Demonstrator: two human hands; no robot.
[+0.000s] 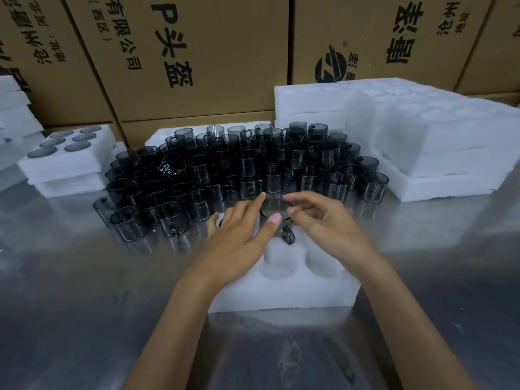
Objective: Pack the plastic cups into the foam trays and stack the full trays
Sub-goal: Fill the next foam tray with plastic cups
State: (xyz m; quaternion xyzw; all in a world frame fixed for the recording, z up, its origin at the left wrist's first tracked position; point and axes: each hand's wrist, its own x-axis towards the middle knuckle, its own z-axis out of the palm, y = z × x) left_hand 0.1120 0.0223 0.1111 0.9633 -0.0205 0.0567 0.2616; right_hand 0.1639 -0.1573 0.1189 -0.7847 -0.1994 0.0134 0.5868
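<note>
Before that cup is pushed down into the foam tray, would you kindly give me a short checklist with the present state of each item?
1. Cup over a hole at the far side of the tray: ok.
2. Cup fully seated: not ok, it stands proud, handle showing.
3. Both hands on it: ok, left hand and right hand touch its rim.
4. Free holes in the tray: ok, two near ones show empty.
5. Loose cups to hand: ok, crowded behind.
6. Stack of full trays reachable: cannot tell.

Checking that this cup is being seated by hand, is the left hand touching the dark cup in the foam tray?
Touching. The head view shows the left hand with its thumb tip pressed on the cup rim and a finger lying along its far edge.
</note>
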